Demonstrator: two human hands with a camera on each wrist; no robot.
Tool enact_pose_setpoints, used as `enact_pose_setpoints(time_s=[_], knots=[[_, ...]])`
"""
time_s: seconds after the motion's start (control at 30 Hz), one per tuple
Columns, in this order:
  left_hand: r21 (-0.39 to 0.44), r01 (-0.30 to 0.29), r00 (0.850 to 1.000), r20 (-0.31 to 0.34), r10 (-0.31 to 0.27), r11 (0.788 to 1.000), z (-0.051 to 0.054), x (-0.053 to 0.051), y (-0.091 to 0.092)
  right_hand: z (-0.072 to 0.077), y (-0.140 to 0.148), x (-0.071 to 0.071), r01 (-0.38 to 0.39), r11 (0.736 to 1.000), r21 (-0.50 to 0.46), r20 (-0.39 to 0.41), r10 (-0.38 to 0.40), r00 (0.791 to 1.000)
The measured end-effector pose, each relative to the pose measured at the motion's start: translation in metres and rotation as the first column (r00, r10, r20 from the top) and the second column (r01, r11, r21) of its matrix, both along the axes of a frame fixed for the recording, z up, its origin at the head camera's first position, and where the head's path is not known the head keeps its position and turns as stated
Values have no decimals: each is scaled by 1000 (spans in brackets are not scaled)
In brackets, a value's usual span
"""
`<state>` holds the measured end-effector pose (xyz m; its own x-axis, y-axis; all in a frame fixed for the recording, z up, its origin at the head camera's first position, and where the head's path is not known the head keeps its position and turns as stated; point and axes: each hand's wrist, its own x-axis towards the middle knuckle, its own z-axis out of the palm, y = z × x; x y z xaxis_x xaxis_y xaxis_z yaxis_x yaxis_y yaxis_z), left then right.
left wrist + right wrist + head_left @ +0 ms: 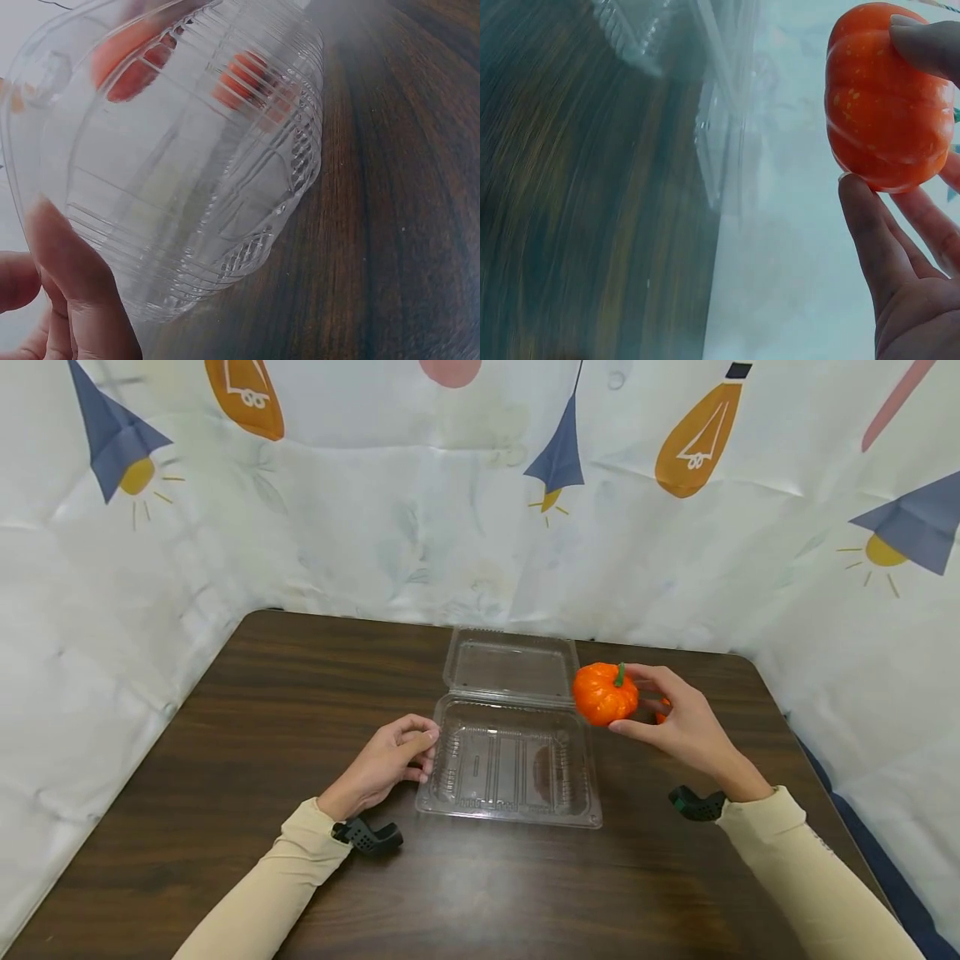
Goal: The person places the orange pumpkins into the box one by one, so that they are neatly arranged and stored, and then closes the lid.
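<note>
In the head view my right hand [693, 731] holds a small orange pumpkin [602, 695] with a green stem, above the right edge of a clear plastic clamshell container [498, 814]. The right wrist view has the pumpkin [885, 105] between the thumb and fingertips. At the container's left side, my left hand [382, 760] pinches the rim between thumb and fingers, as the left wrist view shows at close range. The container's lid [513, 665] lies folded back, away from me. Behind the right hand's fingers a second orange thing [663, 712] shows, mostly hidden.
All of this is on a dark wood-grain table [225, 760]. White curtain [360, 527] printed with lamps and bulbs hangs behind it and along both sides. Dark wrist devices sit on the left [367, 837] and right [697, 803] wrists.
</note>
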<state>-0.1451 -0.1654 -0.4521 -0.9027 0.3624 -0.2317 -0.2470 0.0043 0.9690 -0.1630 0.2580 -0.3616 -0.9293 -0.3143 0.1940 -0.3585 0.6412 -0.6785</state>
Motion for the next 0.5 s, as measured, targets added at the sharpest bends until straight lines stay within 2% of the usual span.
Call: enact_pose_setpoints(time_s=[0.17,0.3,0.5], knots=[[12,-1,1000,13,0,1000,0,1,1,-2,-14,-6,-41,998,-54,12,42,999],[16,-2,1000,13,2,1000,0,2,2,-3,-26,-8,-44,998,-51,16,45,999],[16,-12,1000,14,12,1000,-1,2,2,-2,-50,-10,-91,993,-70,48,95,994]])
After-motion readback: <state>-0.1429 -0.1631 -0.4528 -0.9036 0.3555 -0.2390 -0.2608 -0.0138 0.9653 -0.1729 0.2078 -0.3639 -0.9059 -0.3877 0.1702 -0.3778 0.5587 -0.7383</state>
